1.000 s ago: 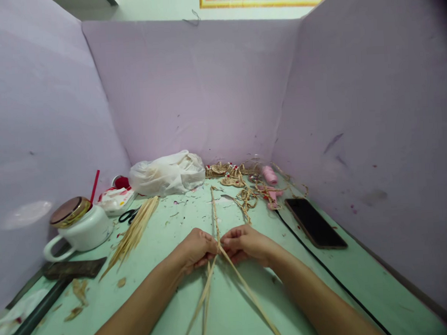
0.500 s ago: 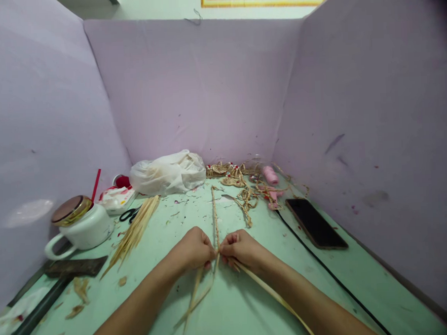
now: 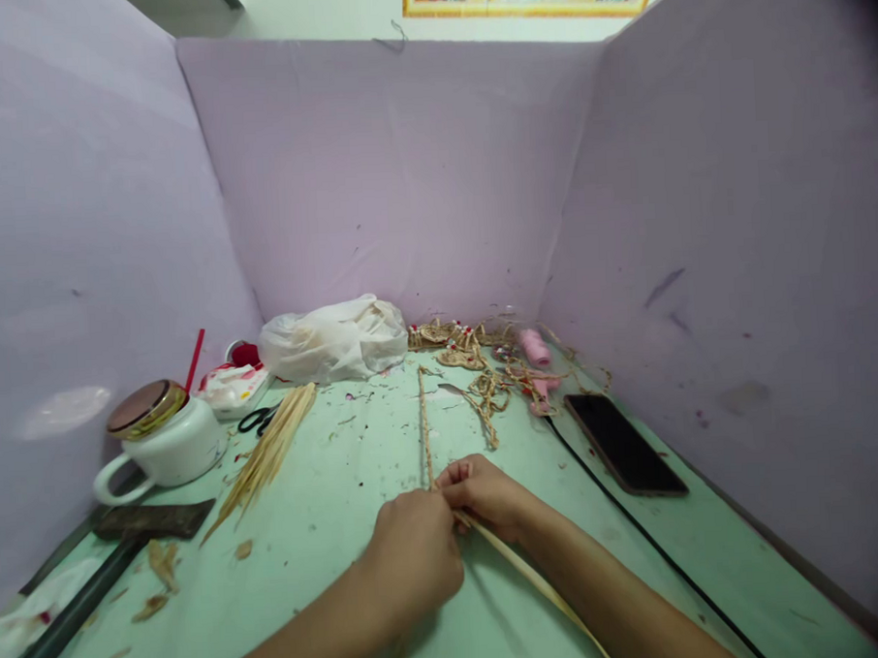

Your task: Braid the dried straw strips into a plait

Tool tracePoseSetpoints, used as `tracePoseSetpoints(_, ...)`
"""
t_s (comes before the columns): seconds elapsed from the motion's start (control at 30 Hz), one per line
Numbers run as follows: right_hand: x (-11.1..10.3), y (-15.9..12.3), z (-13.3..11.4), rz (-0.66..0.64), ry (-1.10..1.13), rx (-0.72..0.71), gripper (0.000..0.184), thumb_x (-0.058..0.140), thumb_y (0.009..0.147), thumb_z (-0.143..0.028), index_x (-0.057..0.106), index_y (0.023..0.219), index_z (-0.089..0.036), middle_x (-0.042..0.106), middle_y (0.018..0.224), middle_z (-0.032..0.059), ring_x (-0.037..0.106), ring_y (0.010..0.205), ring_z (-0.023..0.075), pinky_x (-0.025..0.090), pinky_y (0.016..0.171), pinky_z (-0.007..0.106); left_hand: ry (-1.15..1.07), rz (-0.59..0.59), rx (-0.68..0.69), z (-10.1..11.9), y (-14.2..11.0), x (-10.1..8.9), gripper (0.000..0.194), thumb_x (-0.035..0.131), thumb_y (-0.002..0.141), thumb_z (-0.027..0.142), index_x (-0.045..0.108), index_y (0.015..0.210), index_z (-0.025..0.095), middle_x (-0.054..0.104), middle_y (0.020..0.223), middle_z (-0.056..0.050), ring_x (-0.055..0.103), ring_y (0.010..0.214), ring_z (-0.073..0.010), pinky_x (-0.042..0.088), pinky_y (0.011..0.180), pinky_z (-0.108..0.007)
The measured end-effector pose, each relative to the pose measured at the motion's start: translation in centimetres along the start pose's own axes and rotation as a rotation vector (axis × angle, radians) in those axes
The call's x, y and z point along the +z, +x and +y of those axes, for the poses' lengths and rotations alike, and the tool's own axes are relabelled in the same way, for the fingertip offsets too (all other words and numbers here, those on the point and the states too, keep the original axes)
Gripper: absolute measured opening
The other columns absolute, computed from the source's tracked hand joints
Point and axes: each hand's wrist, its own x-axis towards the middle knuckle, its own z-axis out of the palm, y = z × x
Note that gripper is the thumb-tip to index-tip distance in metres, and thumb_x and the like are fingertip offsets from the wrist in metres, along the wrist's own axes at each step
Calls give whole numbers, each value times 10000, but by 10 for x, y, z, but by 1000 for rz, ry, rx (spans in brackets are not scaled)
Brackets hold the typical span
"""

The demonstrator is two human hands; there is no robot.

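A thin straw braid [image 3: 425, 422] runs down the middle of the green table towards my hands. At its near end my right hand [image 3: 482, 492] pinches the braid between thumb and fingers. My left hand [image 3: 417, 543] is closed right beside it, touching the right fingertips; its fingers face away, so what they grip is mostly hidden, apparently the loose straw strands at the braid's end. A long pale straw strand [image 3: 529, 572] trails from under my right hand towards the front edge, along my right forearm.
Left: a hammer [image 3: 153, 522], white mug [image 3: 175, 447] with a lid, scissors [image 3: 255, 419] and a straw bundle [image 3: 273, 448]. Behind: a white plastic bag [image 3: 334, 341] and woven straw pieces [image 3: 461, 352]. Right: pink thread spool [image 3: 534, 347], phone [image 3: 625, 444], black cable [image 3: 644, 529]. Lilac walls enclose the table.
My left hand has moved right and nearer to me, turning over against the right hand. The crossed strands that hung below it are now hidden. My right hand keeps its pinch.
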Motion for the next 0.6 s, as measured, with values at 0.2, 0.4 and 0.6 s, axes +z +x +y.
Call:
tracePoseSetpoints(0.2, -7, 1, -1, -95, 22, 9, 64, 572, 502, -130, 575, 556, -97, 576, 479, -4, 398, 326, 34, 286, 340, 165, -665, -25, -192, -23, 27, -18, 182, 453, 632, 213, 588, 710, 118, 568, 550, -15, 445, 366, -85, 288, 381, -201)
tracePoseSetpoints(0.4, -10, 0, -3, -129, -91, -40, 41, 541, 524, -149, 552, 540, -113, 504, 419, -33, 376, 345, 38, 272, 365, 166, -943, -314, -234, -26, 34, -6, 95, 489, 562, 198, 496, 500, 127, 454, 377, 5, 387, 301, -82, 245, 313, -186)
tracePoseSetpoints(0.6, -11, -1, -2, 35, -619, -209, 102, 500, 562, -145, 595, 555, -109, 474, 417, -40, 353, 385, 41, 238, 383, 165, -712, -93, -230, -29, 40, 6, 118, 471, 502, 141, 378, 435, 173, 246, 288, 78, 211, 271, -46, 120, 313, -194)
